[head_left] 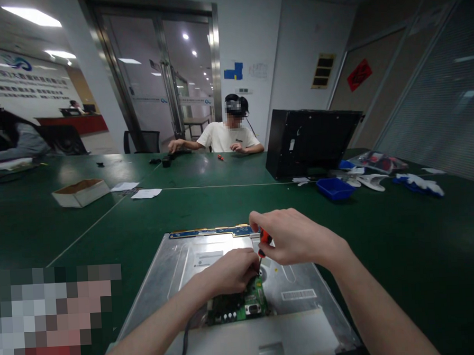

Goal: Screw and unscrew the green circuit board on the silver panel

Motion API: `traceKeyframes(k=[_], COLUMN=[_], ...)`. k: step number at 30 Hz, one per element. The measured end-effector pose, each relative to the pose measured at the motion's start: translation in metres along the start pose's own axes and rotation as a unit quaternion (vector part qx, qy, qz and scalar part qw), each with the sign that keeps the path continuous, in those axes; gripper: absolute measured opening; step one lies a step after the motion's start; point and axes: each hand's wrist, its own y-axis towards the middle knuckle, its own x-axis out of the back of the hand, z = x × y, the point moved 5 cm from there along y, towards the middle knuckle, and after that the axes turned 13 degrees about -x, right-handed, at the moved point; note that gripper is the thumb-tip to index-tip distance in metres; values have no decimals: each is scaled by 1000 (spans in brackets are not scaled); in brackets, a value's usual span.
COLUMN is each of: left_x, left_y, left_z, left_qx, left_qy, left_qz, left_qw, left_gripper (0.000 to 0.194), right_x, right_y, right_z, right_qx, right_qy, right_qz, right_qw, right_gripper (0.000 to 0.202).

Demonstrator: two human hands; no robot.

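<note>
A metal display panel (301, 280) lies flat in front of me, back side up, with a green circuit board (244, 310) on it. My right hand (298, 237) is closed round a red and black screwdriver (265, 236), its shaft pointing down at the board's upper right corner. Beside the screwdriver's tip, my left hand (234, 270) has its fingers pinched together low over the board; what they hold, if anything, is hidden. A narrow blue circuit strip (210, 232) runs along the panel's far edge. From the near side, a dark cable (185, 344) leads up toward the green board.
Across the green table (206, 205) a person (229, 135) sits with both hands at the tabletop. A black monitor housing (310, 142) stands at the right, near a blue tray (335, 189) and gloves (418, 184). An open cardboard box (81, 194) and papers (146, 194) lie left.
</note>
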Motion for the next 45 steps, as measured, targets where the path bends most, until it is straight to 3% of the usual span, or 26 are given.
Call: traceKeyframes(k=[5,10,13,17,23,26,32,38,41,45], left_x=[-2,-2,-3,-2,0,0,2,0,0,2], left_y=[-1,-1,-1,-1,1,1,0,1,1,0], left_z=[2,3,3,3,1,1,-1,1,1,-1], left_qx=[6,2,-5,7,9,5,23,22,15,11], left_qy=[-3,6,-3,-11,-3,-11,-9,-3,-3,-8], left_qz=[17,5,7,10,13,9,22,16,17,16], left_qw=[1000,1000,1000,1000,1000,1000,999,1000,1000,1000], left_gripper=[13,11,11,11,11,13,15,14,13,14], right_x=[-1,-2,-1,-1,-1,-1,-1,0,0,0], right_y=[3,3,1,3,2,0,4,2,-1,2], right_z=[2,2,2,3,2,2,5,3,3,4], right_qx=[-25,-15,1,-35,-19,-2,-63,-42,-26,-65], right_qy=[-41,-47,-22,-49,-37,-10,-64,-47,-21,-53], right_qz=[-23,-15,-4,-12,-14,-1,-22,-21,-10,-5], right_qw=[999,999,1000,998,999,1000,996,998,999,996], right_gripper=[32,17,26,32,16,27,35,15,21,31])
